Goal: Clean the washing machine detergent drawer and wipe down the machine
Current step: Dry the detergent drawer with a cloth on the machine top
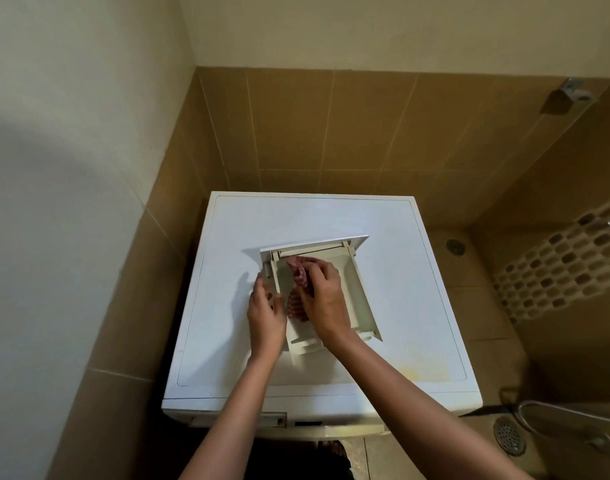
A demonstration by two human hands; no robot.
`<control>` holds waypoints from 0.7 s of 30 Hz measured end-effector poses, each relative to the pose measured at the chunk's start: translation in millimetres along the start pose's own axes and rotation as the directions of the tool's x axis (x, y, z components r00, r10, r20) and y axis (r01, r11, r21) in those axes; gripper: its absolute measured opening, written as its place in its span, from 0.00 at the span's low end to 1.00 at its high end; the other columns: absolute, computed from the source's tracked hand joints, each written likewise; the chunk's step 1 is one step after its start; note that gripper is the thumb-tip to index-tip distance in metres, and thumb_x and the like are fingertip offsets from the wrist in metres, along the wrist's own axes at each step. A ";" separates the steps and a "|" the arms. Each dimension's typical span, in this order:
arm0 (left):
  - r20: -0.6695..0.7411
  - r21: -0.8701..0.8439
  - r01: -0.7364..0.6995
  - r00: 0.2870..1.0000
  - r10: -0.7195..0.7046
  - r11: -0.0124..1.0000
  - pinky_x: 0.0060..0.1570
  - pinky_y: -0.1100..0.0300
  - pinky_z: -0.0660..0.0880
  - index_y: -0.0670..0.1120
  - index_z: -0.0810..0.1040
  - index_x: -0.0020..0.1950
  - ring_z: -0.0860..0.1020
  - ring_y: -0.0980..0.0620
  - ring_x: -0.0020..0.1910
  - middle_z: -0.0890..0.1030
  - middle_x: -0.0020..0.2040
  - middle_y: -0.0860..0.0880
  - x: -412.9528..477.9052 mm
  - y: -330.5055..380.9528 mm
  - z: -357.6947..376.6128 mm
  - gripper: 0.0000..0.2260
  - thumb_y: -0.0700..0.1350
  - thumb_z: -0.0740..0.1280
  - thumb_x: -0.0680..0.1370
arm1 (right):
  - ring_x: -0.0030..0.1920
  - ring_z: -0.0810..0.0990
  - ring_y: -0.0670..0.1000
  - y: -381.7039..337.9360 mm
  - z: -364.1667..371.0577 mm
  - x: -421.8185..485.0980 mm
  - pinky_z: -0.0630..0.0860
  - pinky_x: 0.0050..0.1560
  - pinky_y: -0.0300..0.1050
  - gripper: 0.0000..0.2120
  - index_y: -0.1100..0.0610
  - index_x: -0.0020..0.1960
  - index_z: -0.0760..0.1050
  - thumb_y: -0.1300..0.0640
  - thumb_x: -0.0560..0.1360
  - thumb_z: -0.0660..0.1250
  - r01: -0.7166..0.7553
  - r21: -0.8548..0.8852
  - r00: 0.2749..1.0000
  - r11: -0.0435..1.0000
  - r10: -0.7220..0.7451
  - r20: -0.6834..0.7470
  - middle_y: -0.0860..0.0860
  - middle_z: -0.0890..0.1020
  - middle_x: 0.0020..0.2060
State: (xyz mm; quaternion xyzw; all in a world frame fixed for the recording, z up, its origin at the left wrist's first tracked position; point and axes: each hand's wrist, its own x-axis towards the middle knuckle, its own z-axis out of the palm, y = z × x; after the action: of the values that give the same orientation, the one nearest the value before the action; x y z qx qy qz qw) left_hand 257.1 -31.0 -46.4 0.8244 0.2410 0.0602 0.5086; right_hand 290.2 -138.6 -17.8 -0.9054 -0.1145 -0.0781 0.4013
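The detergent drawer (352,289) lay out of its slot on the flat white top of the washing machine (400,244), near the middle of the lid and turned at an angle, with its white front panel at the far end and its open compartments facing up. The left hand (265,315) gripped the drawer's left wall, the thumb on the inner side and the other fingers curled round the outer side, pinching the wall between them. The right hand (323,297) was inside the left compartment, its fingers bent and bunched together over a red-and-white checked cloth (297,270), which it pressed down against the drawer's floor; part of the cloth showed beyond the fingertips and part trailed under the palm. Both bare forearms reached in from the near edge. The empty drawer slot (274,418) showed in the machine's front panel, below the left arm. A faint yellowish stain (421,370) marked the lid near its front right corner. Brown tiles covered the walls, and 1 round floor drain (509,436) sat to the right of the machine.
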 end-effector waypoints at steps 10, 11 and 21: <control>0.199 0.083 0.049 0.978 -0.065 0.995 0.58 0.55 0.76 0.44 0.74 0.69 0.79 0.47 0.58 0.81 0.59 0.43 -0.8 -0.2 -20.4 0.21 0.37 0.69 0.75 | 0.74 0.61 0.54 21.0 24.4 9.9 0.39 0.74 0.54 0.28 0.64 0.72 0.63 0.52 0.75 0.62 0.461 -0.489 0.825 0.740 -0.155 0.544 0.56 0.71 0.70; 0.202 0.084 0.056 0.977 -0.072 0.995 0.57 0.52 0.77 0.43 0.75 0.68 0.79 0.47 0.58 0.81 0.59 0.43 0.9 0.4 -20.4 0.22 0.36 0.69 0.74 | 0.71 0.68 0.54 19.9 24.4 14.0 0.40 0.73 0.56 0.23 0.63 0.67 0.71 0.53 0.75 0.63 0.477 -0.489 0.823 0.730 -0.177 0.539 0.57 0.77 0.63; 0.118 -0.006 0.203 0.973 -0.201 0.979 0.42 0.48 0.82 0.39 0.79 0.60 0.82 0.45 0.45 0.82 0.52 0.43 6.3 12.4 -17.4 0.16 0.31 0.69 0.72 | 0.59 0.77 0.52 2.0 3.6 8.5 0.32 0.72 0.61 0.14 0.54 0.57 0.76 0.51 0.73 0.63 0.580 -0.492 0.674 0.649 -0.044 0.737 0.51 0.83 0.48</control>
State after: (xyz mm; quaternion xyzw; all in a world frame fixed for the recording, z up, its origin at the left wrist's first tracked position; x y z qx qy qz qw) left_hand 260.8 -18.5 -28.4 0.7932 0.2929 -0.0378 0.5325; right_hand 299.2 -136.0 -19.6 -0.9127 -0.3790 0.1407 -0.0597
